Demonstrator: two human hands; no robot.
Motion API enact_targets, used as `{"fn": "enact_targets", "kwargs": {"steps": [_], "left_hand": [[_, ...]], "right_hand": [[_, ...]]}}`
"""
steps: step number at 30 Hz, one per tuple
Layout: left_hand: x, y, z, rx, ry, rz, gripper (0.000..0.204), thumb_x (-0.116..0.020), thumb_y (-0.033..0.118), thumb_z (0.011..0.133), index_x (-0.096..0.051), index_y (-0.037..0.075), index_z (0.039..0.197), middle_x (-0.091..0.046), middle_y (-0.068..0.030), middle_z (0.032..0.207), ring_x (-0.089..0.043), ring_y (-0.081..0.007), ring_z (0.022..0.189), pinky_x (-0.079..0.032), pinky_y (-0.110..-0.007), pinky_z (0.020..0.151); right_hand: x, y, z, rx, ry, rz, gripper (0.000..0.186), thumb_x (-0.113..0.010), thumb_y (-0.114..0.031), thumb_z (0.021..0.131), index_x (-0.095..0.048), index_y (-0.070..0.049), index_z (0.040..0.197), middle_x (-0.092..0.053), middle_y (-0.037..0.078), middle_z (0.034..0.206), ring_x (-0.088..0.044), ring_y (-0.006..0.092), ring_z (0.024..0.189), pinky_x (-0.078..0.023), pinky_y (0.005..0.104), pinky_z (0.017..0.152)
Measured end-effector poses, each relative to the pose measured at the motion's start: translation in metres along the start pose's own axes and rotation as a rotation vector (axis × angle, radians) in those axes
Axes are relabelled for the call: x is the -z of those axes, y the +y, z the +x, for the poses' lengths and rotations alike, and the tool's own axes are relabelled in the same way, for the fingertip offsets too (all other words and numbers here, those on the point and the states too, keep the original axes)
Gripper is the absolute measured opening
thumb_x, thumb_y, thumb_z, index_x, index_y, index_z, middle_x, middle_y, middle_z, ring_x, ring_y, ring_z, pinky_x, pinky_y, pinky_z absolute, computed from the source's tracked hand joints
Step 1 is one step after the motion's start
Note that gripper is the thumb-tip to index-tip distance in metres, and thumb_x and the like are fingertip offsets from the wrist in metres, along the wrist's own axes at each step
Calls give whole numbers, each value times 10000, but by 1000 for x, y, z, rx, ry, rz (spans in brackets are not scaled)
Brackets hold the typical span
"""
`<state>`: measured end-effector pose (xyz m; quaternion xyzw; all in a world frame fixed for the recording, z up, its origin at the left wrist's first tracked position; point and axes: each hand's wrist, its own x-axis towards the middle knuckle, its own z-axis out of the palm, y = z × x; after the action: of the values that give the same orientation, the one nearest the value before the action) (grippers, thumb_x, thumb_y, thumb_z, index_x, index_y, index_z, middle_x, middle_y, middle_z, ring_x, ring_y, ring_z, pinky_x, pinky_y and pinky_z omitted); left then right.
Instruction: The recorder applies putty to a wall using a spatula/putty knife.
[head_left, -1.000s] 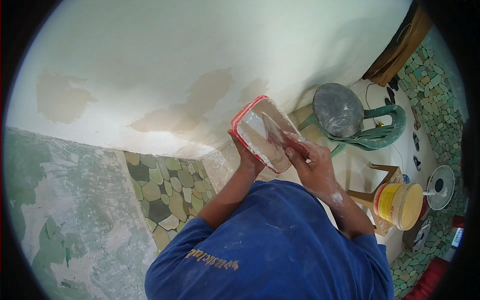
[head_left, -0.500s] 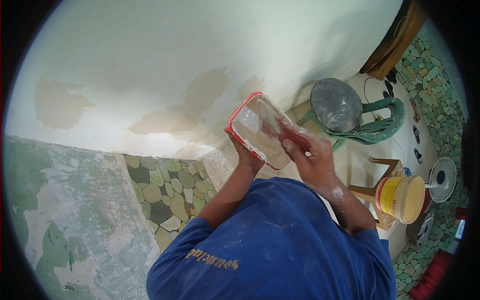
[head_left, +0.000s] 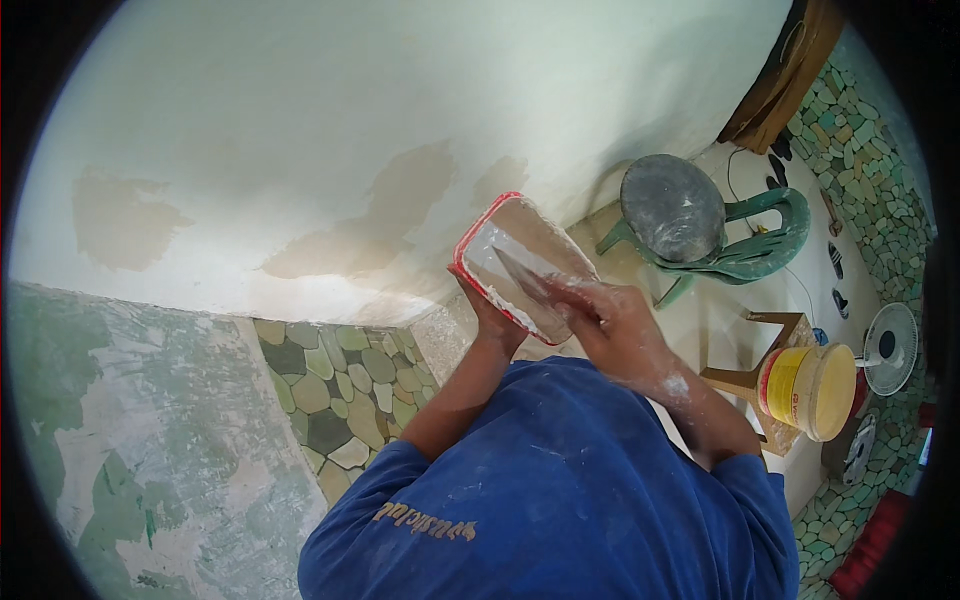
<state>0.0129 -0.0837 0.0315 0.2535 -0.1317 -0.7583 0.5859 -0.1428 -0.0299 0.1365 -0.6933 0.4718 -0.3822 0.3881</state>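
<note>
My left hand (head_left: 493,320) grips the near left side of a rectangular tub with a red rim (head_left: 480,223), its fingers mostly hidden beneath. The tub is tilted, and pale, wet-looking putty smears its inside and edge. In my right hand (head_left: 625,338) is a putty knife (head_left: 522,277), its blade inside the tub and its handle covered by my fingers. White smudges mark my right wrist. Beyond the tub, beige patches (head_left: 408,190) show on the white wall (head_left: 300,120).
To the right a green plastic chair (head_left: 770,245) stands beside a round dark seat (head_left: 672,208). Closer by, a yellow bucket (head_left: 785,385) rests on a wooden stool (head_left: 738,382). Behind it is a fan (head_left: 890,348). Pebble-patterned flooring (head_left: 345,385) lies at left.
My right hand has shifted slightly down and left, and the knife's blade now slants with its tip toward the tub's left side. The left hand still holds the tub.
</note>
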Motion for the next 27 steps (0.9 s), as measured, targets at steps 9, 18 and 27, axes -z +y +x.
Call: {"fn": "enact_targets", "kwargs": {"steps": [9, 18, 27], "left_hand": [[8, -1, 3, -13, -24, 13, 929, -279, 836, 745, -269, 193, 1416, -351, -61, 1397, -360, -274, 1274, -327, -456, 1054], [-8, 1, -1, -32, -94, 27, 891, -316, 798, 772, -266, 185, 1416, -340, -50, 1414, -357, -252, 1286, -323, -440, 1062], [-10, -7, 0, -44, -84, 3, 859, -334, 765, 799, -286, 155, 1403, -381, -64, 1382, -398, -242, 1254, -355, -425, 1042]], "right_hand": [[3, -7, 2, -38, 38, -2, 272, -565, -25, 866, -590, 27, 1132, -666, 195, 954, -656, 185, 810, -495, 280, 704], [25, -30, -2, 18, 237, -125, 271, -558, 7, 846, -599, 15, 1113, -649, 200, 937, -644, 263, 793, -497, 311, 680], [22, -8, 9, 163, 348, -274, 302, -563, -4, 821, -603, -28, 1119, -637, 178, 902, -618, 322, 769, -489, 370, 666]]}}
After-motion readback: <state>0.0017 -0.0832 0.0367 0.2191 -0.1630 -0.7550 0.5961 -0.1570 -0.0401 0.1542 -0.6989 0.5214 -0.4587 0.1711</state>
